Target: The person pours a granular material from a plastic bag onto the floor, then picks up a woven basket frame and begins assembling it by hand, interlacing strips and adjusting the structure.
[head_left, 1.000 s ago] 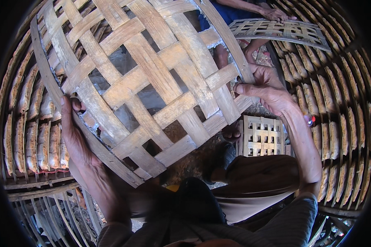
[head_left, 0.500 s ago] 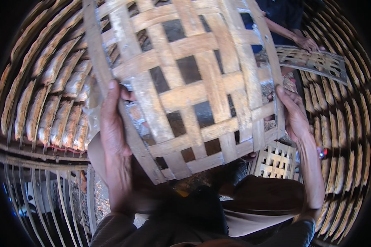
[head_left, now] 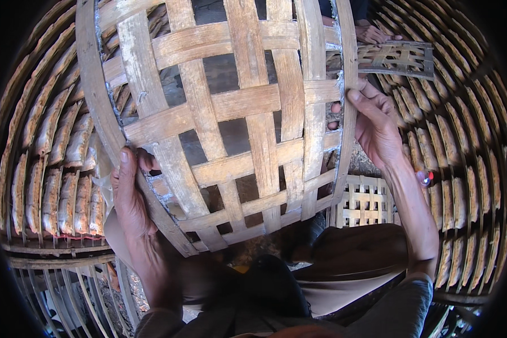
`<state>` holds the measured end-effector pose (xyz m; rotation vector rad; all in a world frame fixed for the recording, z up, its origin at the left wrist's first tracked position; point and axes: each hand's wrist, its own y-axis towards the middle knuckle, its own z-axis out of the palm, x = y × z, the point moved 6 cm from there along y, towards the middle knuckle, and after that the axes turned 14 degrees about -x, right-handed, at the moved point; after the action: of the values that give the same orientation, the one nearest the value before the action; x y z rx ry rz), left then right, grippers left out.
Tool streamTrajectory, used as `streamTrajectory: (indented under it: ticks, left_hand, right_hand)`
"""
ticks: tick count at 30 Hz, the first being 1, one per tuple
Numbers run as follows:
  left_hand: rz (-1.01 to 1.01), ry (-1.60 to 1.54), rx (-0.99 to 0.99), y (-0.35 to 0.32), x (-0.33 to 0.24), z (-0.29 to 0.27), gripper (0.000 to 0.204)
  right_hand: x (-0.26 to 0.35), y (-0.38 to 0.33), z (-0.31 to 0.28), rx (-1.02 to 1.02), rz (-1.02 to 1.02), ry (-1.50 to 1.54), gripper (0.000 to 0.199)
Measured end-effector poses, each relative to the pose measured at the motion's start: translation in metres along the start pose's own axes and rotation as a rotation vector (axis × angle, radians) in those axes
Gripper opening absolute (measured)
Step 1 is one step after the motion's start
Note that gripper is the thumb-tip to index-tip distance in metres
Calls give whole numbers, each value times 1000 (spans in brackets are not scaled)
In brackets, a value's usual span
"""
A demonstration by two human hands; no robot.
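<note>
Before me I hold up a woven panel (head_left: 245, 56) of wide, pale wooden or bamboo strips, set in a narrow wooden frame with square gaps in the weave. Its near end tilts down towards my lap. My left hand (head_left: 132, 208) grips the left frame edge low down, thumb on top and fingertips behind the weave. My right hand (head_left: 380, 127) clasps the right edge higher up, thumb against the frame, with fingertips showing through the gaps. Whitish residue runs along the inner frame edges.
Another person's hand (head_left: 372, 34) rests at a second woven panel (head_left: 397, 72) at the far right. A third woven piece (head_left: 365, 198) lies below my right wrist. Tiered rows of brown-and-white slabs curve round the left (head_left: 53, 132) and right (head_left: 456, 152). A slatted rack (head_left: 76, 287) stands lower left.
The panel and both my hands have shifted left in view, and the panel's face shows more squarely. My grip on both edges stays. The other person's panel sits higher and further left in view.
</note>
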<state>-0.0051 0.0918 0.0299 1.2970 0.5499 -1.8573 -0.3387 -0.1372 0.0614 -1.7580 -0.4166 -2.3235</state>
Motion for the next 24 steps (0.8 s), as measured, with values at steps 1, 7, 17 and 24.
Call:
streamTrajectory:
  ticks: [1, 7, 17, 24]
  left_hand:
    - [8, 15, 2, -1, -1, 1, 42]
    - [-3, 31, 27, -1, 1, 2, 38]
    - [86, 65, 66, 0, -2, -3, 37]
    - [122, 117, 48, -2, -4, -4, 38]
  right_hand:
    - [1, -1, -2, -4, -4, -13, 29]
    - [6, -6, 2, -78, 61, 67, 32]
    - [3, -6, 5, -135, -74, -217, 32]
    - [6, -8, 7, -180, -172, -372, 30]
